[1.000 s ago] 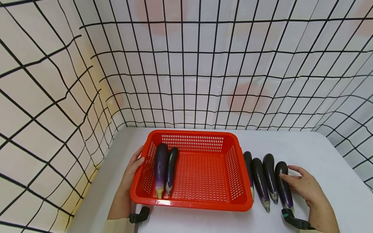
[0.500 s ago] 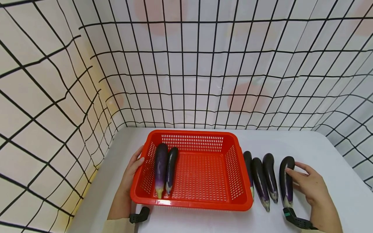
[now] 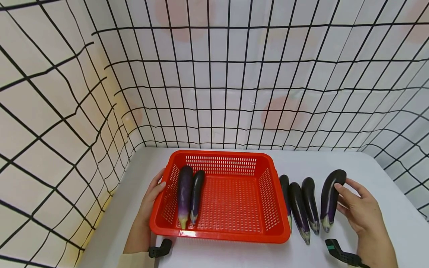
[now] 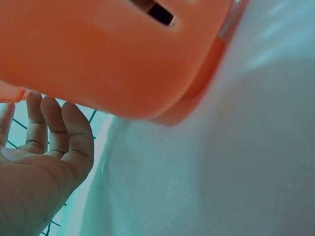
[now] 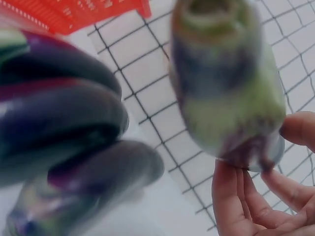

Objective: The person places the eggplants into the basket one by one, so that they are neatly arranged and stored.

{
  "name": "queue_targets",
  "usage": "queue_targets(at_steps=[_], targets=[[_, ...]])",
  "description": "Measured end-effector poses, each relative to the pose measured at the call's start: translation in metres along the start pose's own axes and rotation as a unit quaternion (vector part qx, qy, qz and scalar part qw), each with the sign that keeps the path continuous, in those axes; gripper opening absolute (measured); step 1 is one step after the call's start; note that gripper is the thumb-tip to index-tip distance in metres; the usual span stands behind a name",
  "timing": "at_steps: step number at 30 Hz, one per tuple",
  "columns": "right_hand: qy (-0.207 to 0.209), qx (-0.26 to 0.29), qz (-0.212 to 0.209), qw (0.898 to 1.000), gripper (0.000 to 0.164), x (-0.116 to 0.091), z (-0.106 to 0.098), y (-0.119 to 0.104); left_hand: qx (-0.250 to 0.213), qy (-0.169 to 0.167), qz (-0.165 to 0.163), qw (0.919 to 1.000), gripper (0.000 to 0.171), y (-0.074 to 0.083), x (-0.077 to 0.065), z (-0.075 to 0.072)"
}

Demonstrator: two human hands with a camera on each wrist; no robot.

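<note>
My right hand [image 3: 362, 203] pinches an eggplant [image 3: 331, 195] near its upper end, thumb on top and fingers behind. In the right wrist view the stem end of that eggplant [image 5: 221, 73] points at the camera. Three more eggplants [image 3: 299, 208] lie side by side on the table, left of the held one. My left hand [image 3: 153, 195] rests at the left rim of a red plastic basket [image 3: 218, 235], thumb on the rim. From the left wrist, its fingers [image 4: 74, 132] show bent up against the basket's outer wall. Two eggplants [image 3: 185, 193] lie inside the basket along its left side.
A white table [image 3: 214, 257] lies beneath everything. Black wire mesh [image 3: 228, 89] stands at the back and both sides, with pale sheeting behind it. The basket's right wall stands close beside the leftmost loose eggplant.
The right hand has drawn its eggplant away from the other three, to the right and up, and its far end now leans right. The left hand and basket have stayed in place.
</note>
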State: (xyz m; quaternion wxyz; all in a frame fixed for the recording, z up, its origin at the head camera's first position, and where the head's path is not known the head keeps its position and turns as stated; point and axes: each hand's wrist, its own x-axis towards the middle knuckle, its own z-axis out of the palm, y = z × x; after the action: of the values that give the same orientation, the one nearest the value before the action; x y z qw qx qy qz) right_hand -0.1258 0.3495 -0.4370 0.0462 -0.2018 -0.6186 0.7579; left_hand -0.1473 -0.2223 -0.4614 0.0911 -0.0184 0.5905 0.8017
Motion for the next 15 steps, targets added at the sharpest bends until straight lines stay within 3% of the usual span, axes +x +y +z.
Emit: queue_targets(at_steps=[9,15], targets=[[-0.039,0.018,-0.060,0.997,0.050,-0.014,0.028,-0.012,-0.006,0.002,0.000,1.0000,0.056,0.000,0.000,0.001],[-0.105,0.035,-0.097,0.989,0.045,-0.021,0.051,-0.023,0.000,0.003,0.004,1.0000,0.057,-0.001,0.001,0.000]])
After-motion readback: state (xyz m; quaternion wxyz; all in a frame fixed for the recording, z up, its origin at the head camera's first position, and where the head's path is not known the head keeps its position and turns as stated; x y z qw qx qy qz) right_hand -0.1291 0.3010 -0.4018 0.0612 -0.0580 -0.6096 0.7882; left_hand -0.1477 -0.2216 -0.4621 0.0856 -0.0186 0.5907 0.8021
